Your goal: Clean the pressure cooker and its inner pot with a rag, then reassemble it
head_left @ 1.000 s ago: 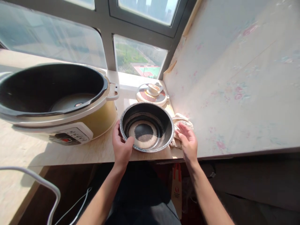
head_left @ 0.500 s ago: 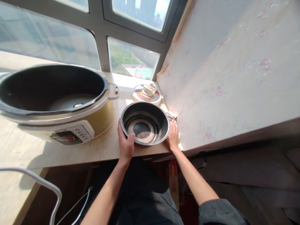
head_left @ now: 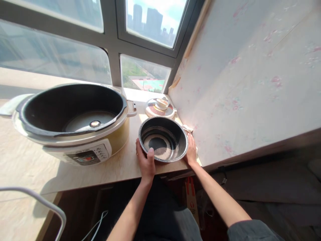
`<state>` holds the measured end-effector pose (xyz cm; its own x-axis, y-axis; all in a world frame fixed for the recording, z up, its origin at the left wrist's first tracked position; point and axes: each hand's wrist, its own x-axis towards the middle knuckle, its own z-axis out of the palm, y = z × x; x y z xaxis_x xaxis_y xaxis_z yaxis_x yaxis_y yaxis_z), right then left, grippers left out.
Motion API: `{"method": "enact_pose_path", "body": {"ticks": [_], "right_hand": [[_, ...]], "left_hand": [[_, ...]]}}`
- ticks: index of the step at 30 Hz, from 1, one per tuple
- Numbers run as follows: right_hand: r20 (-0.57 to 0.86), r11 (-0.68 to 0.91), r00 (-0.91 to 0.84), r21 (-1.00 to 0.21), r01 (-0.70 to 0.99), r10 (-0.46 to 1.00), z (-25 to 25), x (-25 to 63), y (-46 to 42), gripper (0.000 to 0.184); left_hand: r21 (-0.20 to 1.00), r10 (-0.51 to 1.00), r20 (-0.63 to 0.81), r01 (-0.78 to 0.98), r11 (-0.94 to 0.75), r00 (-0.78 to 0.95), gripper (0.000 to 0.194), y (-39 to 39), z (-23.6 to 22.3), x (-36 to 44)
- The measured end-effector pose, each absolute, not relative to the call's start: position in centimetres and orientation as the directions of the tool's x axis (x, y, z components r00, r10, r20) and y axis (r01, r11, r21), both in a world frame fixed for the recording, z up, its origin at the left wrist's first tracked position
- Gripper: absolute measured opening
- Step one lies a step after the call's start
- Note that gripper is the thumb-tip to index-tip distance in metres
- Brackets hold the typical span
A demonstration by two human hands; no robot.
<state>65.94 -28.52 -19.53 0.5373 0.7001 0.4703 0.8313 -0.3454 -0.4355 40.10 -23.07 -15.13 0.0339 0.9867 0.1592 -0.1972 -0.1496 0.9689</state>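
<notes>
A black inner pot [head_left: 163,143] with a thin layer of rice and water in its bottom stands on the wooden counter [head_left: 117,167], close to the front edge. My left hand [head_left: 144,162] grips its near left rim, thumb over the edge. My right hand [head_left: 191,150] is pressed against its right side, fingers closed on the wall of the pot. A yellow rice cooker [head_left: 75,124] stands open and empty just to the left of the pot.
A round lid [head_left: 160,107] lies behind the pot by the window. A crumpled cloth [head_left: 188,129] is wedged between the pot and the flowered wall panel [head_left: 238,83] on the right. A white cord [head_left: 50,207] curves at lower left.
My right hand left the cloth and came to the pot's right side. The view has shifted and tilted up a little; the left hand stays on the rim.
</notes>
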Motion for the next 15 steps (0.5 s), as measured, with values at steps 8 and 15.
{"method": "enact_pose_path", "body": {"ticks": [8, 15], "right_hand": [[0.459, -0.349, 0.570, -0.482, 0.804, 0.681, -19.61, 66.27, -28.64, 0.055], [0.456, -0.371, 0.566, -0.449, 0.813, 0.687, -19.91, 66.31, -28.62, 0.054]], "left_hand": [[0.976, 0.992, 0.127, -0.178, -0.124, 0.006, 0.072, -23.18, -15.49, 39.93], [0.981, 0.993, 0.112, -0.163, -0.105, 0.034, 0.074, -23.26, -15.12, 39.62]]}}
